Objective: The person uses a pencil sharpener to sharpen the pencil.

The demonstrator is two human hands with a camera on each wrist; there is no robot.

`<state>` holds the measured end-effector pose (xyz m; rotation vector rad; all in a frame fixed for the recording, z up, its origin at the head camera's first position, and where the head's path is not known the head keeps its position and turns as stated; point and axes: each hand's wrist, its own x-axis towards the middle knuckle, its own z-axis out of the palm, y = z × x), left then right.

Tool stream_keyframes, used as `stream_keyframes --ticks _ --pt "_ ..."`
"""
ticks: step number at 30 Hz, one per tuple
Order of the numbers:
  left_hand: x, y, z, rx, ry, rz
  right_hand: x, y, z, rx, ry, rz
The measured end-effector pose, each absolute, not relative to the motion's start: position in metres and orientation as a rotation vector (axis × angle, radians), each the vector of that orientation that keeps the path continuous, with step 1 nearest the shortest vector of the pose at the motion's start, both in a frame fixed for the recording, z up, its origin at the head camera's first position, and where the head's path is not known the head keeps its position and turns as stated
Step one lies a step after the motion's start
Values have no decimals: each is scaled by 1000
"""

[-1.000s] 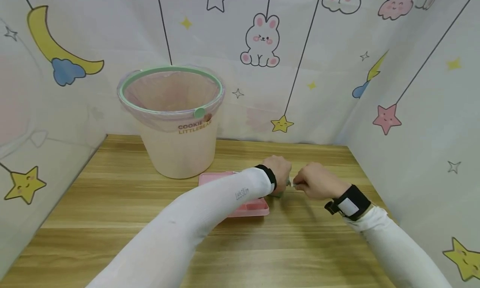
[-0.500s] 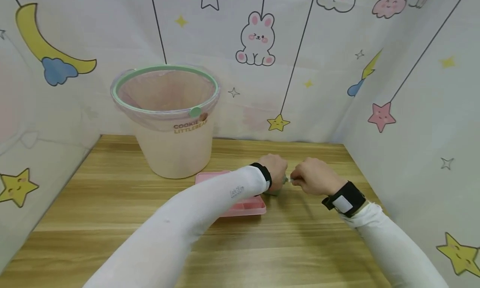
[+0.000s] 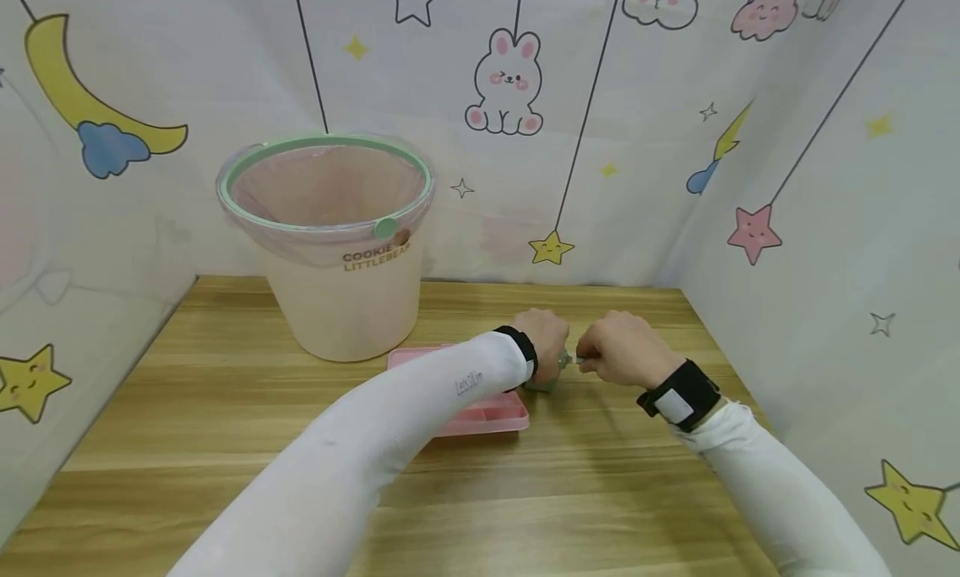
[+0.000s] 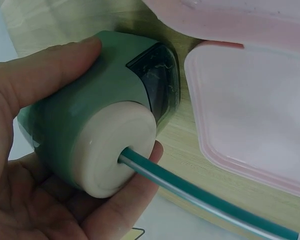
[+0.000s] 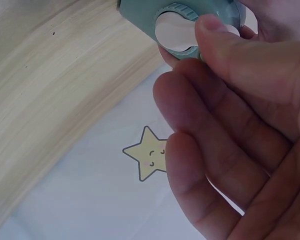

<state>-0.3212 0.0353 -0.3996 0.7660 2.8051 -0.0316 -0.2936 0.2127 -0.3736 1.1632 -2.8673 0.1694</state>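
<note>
My left hand (image 3: 546, 343) grips a green crank pencil sharpener (image 4: 110, 75) round its body, thumb on one side and fingers on the other. From the hole in the sharpener's cream face sticks a teal and silver striped pencil (image 4: 205, 192); its tip is hidden inside. On the opposite side, in the right wrist view, is a white crank handle (image 5: 176, 32). My right hand (image 3: 626, 352) pinches the end of that handle, thumb on top, other fingers curled below. Through the sharpener's dark window (image 4: 160, 77), pale bits show.
A pink tray-like box (image 3: 495, 416) with compartments lies under my left forearm, close beside the sharpener. Behind it on the wooden table (image 3: 225, 410) stands a large lined bucket (image 3: 345, 310) with a green rim. Printed cloth walls (image 3: 600, 227) enclose the table's back and sides.
The head view has shifted slightly, so everything sits a little further left. My left hand keeps its grip, and my right hand stays at the crank with a small change in its tilt.
</note>
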Motion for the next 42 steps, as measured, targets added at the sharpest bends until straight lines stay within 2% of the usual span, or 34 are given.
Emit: stream_keyframes --ticks 20,27,33,42 --pt "-317 35 -398 767 2853 -63 -317 204 -380 981 -2803 40" --pt "-320 35 -402 786 2860 -76 -327 204 -408 957 -2769 58" --pt "-321 36 -403 816 2866 -36 -335 209 -437 1073 -2795 120" --pt "-313 32 -396 803 2898 -36 -333 212 -442 1114 -2881 341"
